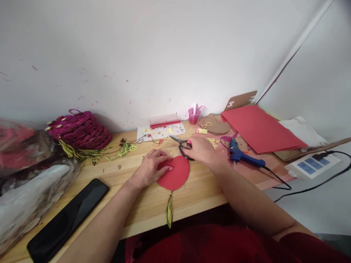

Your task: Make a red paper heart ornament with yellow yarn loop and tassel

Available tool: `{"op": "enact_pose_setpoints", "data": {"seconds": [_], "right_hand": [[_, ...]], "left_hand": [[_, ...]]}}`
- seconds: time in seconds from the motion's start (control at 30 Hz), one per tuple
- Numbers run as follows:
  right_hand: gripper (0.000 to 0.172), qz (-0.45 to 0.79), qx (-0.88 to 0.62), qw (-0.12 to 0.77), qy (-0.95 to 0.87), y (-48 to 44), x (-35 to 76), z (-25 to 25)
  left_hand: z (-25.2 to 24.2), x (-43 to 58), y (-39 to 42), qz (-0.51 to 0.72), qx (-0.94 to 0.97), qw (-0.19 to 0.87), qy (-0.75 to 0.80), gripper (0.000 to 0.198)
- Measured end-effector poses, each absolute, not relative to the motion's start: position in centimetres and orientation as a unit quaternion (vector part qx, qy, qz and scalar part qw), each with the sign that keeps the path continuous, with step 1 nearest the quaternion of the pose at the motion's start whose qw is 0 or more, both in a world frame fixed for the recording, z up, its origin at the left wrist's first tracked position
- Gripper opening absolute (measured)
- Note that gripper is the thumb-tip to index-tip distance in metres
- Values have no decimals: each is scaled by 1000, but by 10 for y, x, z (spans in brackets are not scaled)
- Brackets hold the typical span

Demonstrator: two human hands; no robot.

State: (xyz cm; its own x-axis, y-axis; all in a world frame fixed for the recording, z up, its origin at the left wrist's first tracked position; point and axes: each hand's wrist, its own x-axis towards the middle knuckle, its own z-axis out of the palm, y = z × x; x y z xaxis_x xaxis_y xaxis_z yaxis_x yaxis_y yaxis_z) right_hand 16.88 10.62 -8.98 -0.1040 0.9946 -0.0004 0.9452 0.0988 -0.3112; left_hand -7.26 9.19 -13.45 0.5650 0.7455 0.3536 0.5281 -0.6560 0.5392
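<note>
My left hand (153, 166) rests on the left side of a red paper circle (177, 175), its thumb and forefinger apart on the surface. A yellow, green and dark tassel (169, 212) hangs from the circle's near edge, over the table's front. My right hand (201, 148) is closed around black-handled scissors (182, 145) just beyond the circle's right side. Their blades point away to the left, slightly parted. My right fingers partly hide the handles.
A black phone (68, 221) lies left, near plastic bags (30, 190). Behind stand stacked purple braided pieces (82, 131), a sheet with small stars (161, 130) and a pink cup (194, 116). To the right are a blue glue gun (245, 157), red sheets (263, 128) and a power strip (312, 164).
</note>
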Motion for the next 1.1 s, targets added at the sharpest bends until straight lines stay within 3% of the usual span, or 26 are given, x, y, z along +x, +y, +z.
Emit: {"op": "enact_pose_setpoints", "data": {"seconds": [0.3, 0.6, 0.9, 1.03, 1.1], "right_hand": [[31, 79, -689, 120, -710, 110, 176, -86], [33, 35, -715, 73, -694, 115, 178, -85], [27, 30, -711, 55, -701, 128, 187, -102], [30, 34, -698, 67, -712, 129, 185, -105], [34, 20, -694, 81, -715, 128, 183, -105]], "left_hand": [[-130, -92, 102, 456, 749, 125, 464, 19], [-132, -88, 102, 444, 733, 178, 483, 14], [-109, -111, 104, 482, 708, 99, 506, 36], [-85, -135, 82, 366, 747, 54, 552, 33], [-81, -146, 63, 277, 747, 54, 602, 47]]}}
